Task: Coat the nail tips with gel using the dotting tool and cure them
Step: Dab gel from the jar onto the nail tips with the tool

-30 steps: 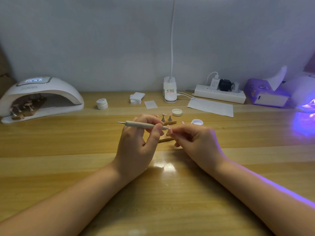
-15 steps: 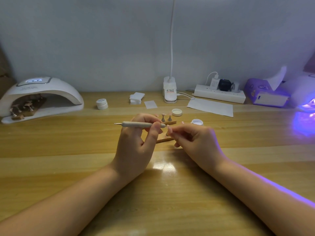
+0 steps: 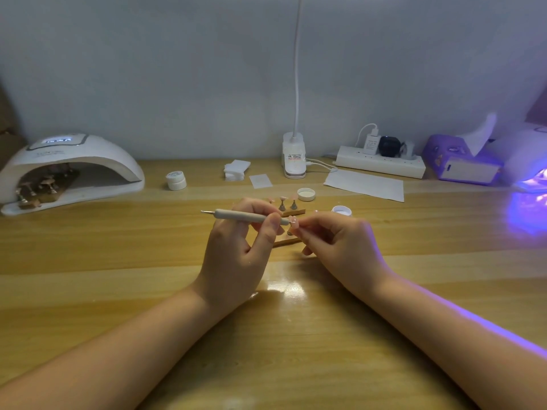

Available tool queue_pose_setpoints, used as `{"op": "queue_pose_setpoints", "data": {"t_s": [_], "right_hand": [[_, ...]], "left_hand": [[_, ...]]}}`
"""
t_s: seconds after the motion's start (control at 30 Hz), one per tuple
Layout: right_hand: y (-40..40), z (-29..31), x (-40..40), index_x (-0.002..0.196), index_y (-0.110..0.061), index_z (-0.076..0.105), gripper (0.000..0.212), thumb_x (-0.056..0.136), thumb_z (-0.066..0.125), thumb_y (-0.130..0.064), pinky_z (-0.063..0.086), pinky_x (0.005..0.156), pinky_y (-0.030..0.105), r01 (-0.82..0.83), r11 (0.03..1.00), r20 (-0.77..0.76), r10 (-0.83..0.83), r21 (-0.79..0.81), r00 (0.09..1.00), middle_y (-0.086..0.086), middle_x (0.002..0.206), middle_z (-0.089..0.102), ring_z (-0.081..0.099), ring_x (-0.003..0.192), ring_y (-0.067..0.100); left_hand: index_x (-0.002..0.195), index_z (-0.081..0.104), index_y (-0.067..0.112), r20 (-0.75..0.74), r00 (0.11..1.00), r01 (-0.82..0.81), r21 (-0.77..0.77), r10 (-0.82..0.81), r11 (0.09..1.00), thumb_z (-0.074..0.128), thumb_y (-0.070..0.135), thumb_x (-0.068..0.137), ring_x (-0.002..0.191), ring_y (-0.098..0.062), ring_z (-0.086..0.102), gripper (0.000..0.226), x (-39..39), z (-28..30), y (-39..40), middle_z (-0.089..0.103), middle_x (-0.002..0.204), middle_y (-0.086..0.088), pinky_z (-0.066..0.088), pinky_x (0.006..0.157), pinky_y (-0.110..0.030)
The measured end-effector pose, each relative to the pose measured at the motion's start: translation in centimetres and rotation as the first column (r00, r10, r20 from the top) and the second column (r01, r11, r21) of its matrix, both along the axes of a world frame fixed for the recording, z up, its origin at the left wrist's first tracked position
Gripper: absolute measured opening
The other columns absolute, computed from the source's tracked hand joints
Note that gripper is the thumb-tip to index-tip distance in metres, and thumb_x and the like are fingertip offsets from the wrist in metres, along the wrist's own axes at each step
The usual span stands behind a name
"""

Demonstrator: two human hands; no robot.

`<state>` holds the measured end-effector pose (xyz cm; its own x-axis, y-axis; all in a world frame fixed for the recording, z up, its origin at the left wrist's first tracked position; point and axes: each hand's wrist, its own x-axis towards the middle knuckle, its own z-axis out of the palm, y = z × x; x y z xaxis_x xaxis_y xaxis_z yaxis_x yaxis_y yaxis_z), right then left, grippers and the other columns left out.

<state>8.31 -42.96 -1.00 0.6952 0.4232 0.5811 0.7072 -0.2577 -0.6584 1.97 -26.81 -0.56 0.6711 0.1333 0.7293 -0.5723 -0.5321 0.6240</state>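
Wooden surface (image 3: 118, 291) against a plain wall, with a white curing lamp (image 3: 71, 167) at the far left edge already holding a couple of stands with tips, and a second lamp (image 3: 529, 161) glowing purple at the far right edge. Mid-surface, the left hand (image 3: 236, 261) is pinched round the dotting tool (image 3: 251, 216), held nearly level, its working end meeting the nail tip (image 3: 294, 221) that the right hand (image 3: 340, 247) holds between curled fingertips, so both hands are clamped on something and neither is free. The open gel pot (image 3: 342, 210) sits just behind the right hand, its lid (image 3: 306, 194) a bit further back near a wooden stand (image 3: 291, 211) with two more holders on it. Biggest risk, I'd say: the tip is tiny and only pinched at its edge, so a slightly heavy push from the tool could flick it out or smear gel onto the fingers. Too much gel would likely pool at the sides. Also that purple spill on the right side looks strong enough that I'd worry about the open pot starting to cure. And the right wrist could knock the pot when pulling back.
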Motion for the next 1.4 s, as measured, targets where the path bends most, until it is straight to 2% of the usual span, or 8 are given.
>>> {"op": "queue_pose_setpoints", "data": {"t_s": [0.17,0.43,0.53,0.77,0.97,1.07,1.2,1.4], "right_hand": [[-0.04,0.05,-0.01,0.1,-0.005,0.074,0.017,0.086,0.069,-0.013,0.056,0.066,0.036,-0.004,1.0,-0.008,0.004,0.01,1.0,0.004,0.081,0.072,0.067,0.063,0.014],[-0.04,0.03,0.04,0.1,-0.005,0.074,0.017,0.086,0.069,-0.013,0.057,0.065,0.034,-0.007,1.0,0.006,0.007,0.012,1.0,0.003,0.082,0.072,0.068,0.063,0.013],[-0.07,0.0,0.09,0.101,-0.006,0.073,0.017,0.086,0.069,-0.014,0.057,0.065,0.033,-0.01,1.0,0.013,0.01,0.005,1.0,0.003,0.083,0.072,0.068,0.064,0.012],[0.01,-0.09,0.26,0.1,-0.007,0.074,0.016,0.086,0.069,-0.015,0.057,0.064,0.031,-0.005,1.0,0.016,0.005,0.007,1.0,0.002,0.082,0.072,0.068,0.063,0.011],[-0.09,-0.15,0.22,0.101,-0.007,0.074,0.017,0.087,0.069,-0.015,0.057,0.065,0.029,-0.013,1.0,0.001,0.013,0.012,1.0,0.001,0.085,0.073,0.068,0.064,0.01],[-0.04,-0.24,0.27,0.1,-0.007,0.074,0.017,0.087,0.069,-0.015,0.058,0.065,0.032,-0.013,1.0,-0.005,0.013,0.021,1.0,0.002,0.084,0.073,0.068,0.064,0.012],[0.07,-0.39,0.39,0.099,-0.007,0.074,0.016,0.086,0.07,-0.014,0.057,0.064,0.036,-0.003,0.999,-0.006,0.004,0.035,1.0,0.003,0.082,0.073,0.068,0.063,0.014],[0.04,-0.42,0.42,0.1,-0.007,0.074,0.016,0.085,0.071,-0.012,0.058,0.063,0.03,-0.011,0.999,-0.001,0.011,0.043,1.0,0.001,0.083,0.072,0.068,0.064,0.011]], "left_hand": [[0.094,0.057,0.025,-0.003,1.0,0.006,0.001,-0.006,1.0,0.049,0.033,0.092,0.074,-0.016,0.066,0.011,-0.07,0.13,-0.11,0.066,0.08,0.002,0.054,0.069,-0.041],[0.093,0.057,0.023,0.004,1.0,0.012,-0.018,-0.012,1.0,0.05,0.031,0.092,0.074,-0.018,0.065,0.011,-0.07,0.18,-0.13,0.065,0.08,0.001,0.054,0.068,-0.044],[0.094,0.059,0.017,-0.013,1.0,0.006,-0.013,-0.006,1.0,0.05,0.032,0.092,0.074,-0.019,0.065,0.018,-0.09,0.13,-0.12,0.066,0.08,-0.001,0.054,0.069,-0.046],[0.094,0.057,0.024,0.008,1.0,0.004,0.008,-0.004,1.0,0.049,0.031,0.092,0.074,-0.017,0.065,0.01,-0.1,0.17,-0.15,0.065,0.08,0.001,0.054,0.068,-0.04],[0.094,0.056,0.027,0.018,1.0,-0.002,-0.03,0.003,1.0,0.05,0.031,0.092,0.076,-0.012,0.066,0.008,-0.11,0.2,-0.04,0.066,0.082,0.002,0.055,0.068,-0.03],[0.093,0.056,0.025,0.003,1.0,0.014,-0.033,-0.014,0.999,0.049,0.031,0.091,0.075,-0.014,0.066,0.01,-0.15,0.1,-0.04,0.065,0.08,-0.001,0.055,0.07,-0.033],[0.092,0.054,0.028,-0.006,1.0,0.019,0.013,-0.019,1.0,0.048,0.031,0.091,0.075,-0.019,0.064,0.007,-0.24,0.01,-0.09,0.064,0.078,-0.003,0.053,0.081,-0.037],[0.091,0.055,0.028,-0.017,1.0,0.001,0.034,-0.001,0.999,0.047,0.033,0.091,0.076,-0.018,0.064,0.009,-0.24,0.13,-0.13,0.064,0.078,-0.001,0.053,0.075,-0.042]]}}
